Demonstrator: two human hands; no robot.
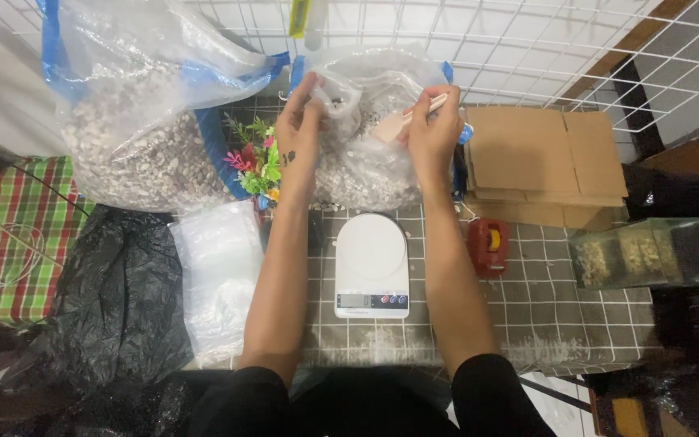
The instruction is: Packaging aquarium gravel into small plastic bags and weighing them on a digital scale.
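Up top, left hand [299,121] pinches a small clear bag [338,95]; right hand's [434,129] grip clasps a scoop [402,125] just beside it.

- Two bare forearms run up from the bottom of the frame, no sleeves on them.
- Left hand [299,121] carries a small dark tattoo below the wrist.
- Right hand [433,129] is unmarked.
- Black clothing covers the lap, bottom centre.

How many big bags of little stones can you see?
2. One large clear bag of pebbles sits at the back left. The second bag of pebbles is behind the white scale, where the left hand and right hand are working. Others may be hidden.
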